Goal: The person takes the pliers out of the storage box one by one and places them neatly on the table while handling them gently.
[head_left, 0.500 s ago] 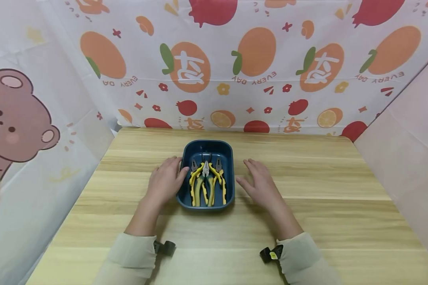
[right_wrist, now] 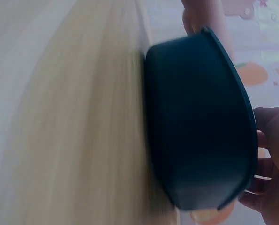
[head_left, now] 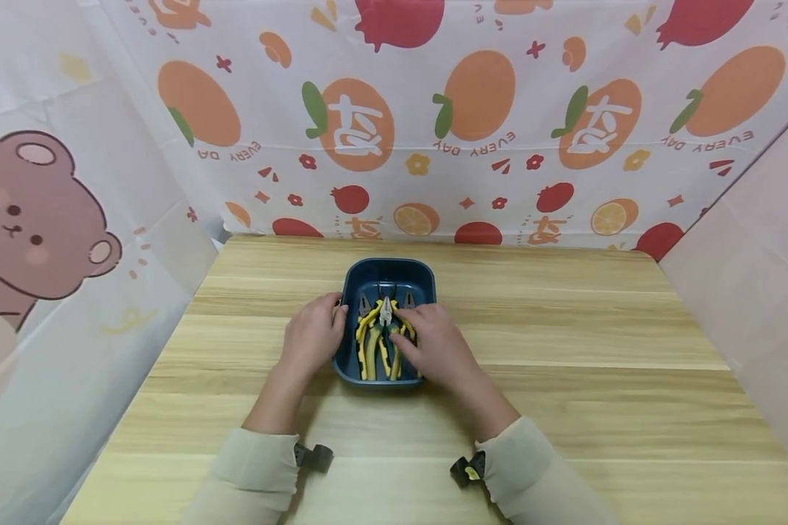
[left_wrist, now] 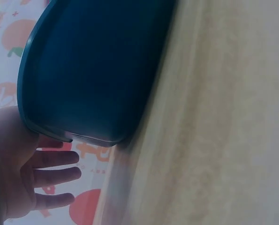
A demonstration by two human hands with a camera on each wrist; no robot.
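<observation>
"Where is the tray (head_left: pixel 390 271) sitting relative to the hands?"

"The dark blue tray is sitting on the bench (head_left: pixel 597 364), between both hands. The left hand (head_left: pixel 310 332) is resting at the left rim, thumb over the edge. The right hand (head_left: pixel 436 343) is overlapping the right rim, thumb and forefinger extending inside."

"State the contents."

"The tray is containing several pairs of pliers. The silver-headed pliers (head_left: pixel 385 313) are lying on top, at the middle, olive handles pointing toward the person. The left dark-headed pliers (head_left: pixel 364 305) and the right dark-headed pliers (head_left: pixel 409 300) are lying on either side; the right hand is partly covering the latter."

"State the condition of each hand."

"Left: fingers are lying nearly straight along the outside, not wrapping round anything. Right: thumb and forefinger are standing apart over the pliers; whether the tips are touching, I cannot tell."

"Which view is adding detail?"

"The left wrist view is showing four fingers separated beside the tray's corner, one partly hidden. The right wrist view is exposing the outer wall. Only the head view is showing the pliers."
</observation>
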